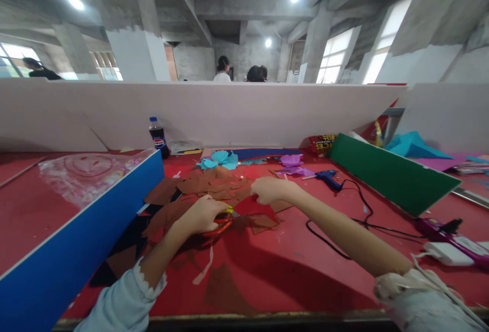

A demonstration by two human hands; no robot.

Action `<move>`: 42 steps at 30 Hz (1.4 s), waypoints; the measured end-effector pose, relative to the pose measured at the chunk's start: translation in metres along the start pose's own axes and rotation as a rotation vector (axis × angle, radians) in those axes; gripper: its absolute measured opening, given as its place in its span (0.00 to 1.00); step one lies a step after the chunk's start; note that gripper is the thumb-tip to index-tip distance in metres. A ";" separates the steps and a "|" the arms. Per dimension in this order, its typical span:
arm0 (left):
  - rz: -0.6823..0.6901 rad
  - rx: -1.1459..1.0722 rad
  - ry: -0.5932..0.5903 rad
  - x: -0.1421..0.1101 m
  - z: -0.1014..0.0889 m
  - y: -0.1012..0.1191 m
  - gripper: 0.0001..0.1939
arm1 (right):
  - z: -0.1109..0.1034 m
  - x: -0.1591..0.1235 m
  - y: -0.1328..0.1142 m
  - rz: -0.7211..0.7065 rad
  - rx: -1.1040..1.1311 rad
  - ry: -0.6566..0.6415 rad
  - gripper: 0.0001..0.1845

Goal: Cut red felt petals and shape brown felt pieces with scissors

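Observation:
My left hand (203, 214) is closed around the orange-red handles of a pair of scissors (218, 229), which also show a yellow part. The blades point right, toward a red sheet piece (256, 209) that looks like paper or felt. My right hand (269, 190) pinches this piece from above, its fingers bent down. I cannot tell whether the blades touch the piece. Around and under both hands lie many brown cut pieces (206, 184), and a larger brown piece (225, 288) is near the front edge.
A blue board (95, 225) stands at left, a green board (389, 171) at right. Behind are a cola bottle (158, 138), blue paper petals (219, 160) and purple ones (292, 164). A glue gun (330, 178) trails its cord to a power strip (454, 240). People sit beyond the white partition (237, 113).

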State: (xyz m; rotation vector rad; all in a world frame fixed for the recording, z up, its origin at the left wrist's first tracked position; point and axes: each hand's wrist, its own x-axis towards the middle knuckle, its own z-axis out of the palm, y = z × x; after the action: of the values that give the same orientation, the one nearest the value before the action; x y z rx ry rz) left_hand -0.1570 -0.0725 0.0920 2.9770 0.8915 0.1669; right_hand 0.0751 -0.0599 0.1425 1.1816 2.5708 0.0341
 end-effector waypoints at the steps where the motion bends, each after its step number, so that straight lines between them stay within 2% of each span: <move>1: -0.003 0.004 -0.001 0.000 0.000 0.000 0.08 | 0.001 0.000 0.000 0.000 -0.004 0.003 0.15; 7: -0.023 0.005 -0.013 -0.002 0.002 -0.001 0.10 | 0.005 0.000 0.001 -0.021 0.000 0.018 0.15; 13: -0.027 -0.006 0.001 -0.004 0.005 -0.004 0.14 | 0.006 0.000 0.014 -0.069 0.040 0.036 0.15; 20: 0.013 0.042 0.089 0.000 0.014 -0.010 0.15 | 0.011 0.001 0.023 -0.051 0.053 0.021 0.16; 25: -0.015 0.036 0.083 -0.001 0.014 -0.014 0.12 | 0.008 0.000 0.024 -0.052 0.115 0.014 0.15; 32: -0.052 -0.003 0.087 -0.003 0.009 -0.014 0.15 | 0.008 -0.001 0.035 0.003 0.144 0.030 0.15; 37: -0.099 -0.004 0.072 -0.002 0.009 -0.008 0.15 | 0.012 -0.002 0.032 -0.024 0.156 0.027 0.15; 42: -0.076 -0.028 0.063 -0.001 0.007 -0.004 0.14 | 0.011 -0.001 0.023 -0.067 0.139 0.050 0.16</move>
State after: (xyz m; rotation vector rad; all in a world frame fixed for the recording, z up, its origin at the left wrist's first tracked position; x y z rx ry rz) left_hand -0.1595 -0.0695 0.0850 2.9219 0.9980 0.2698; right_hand 0.0958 -0.0468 0.1362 1.1553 2.6922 -0.1338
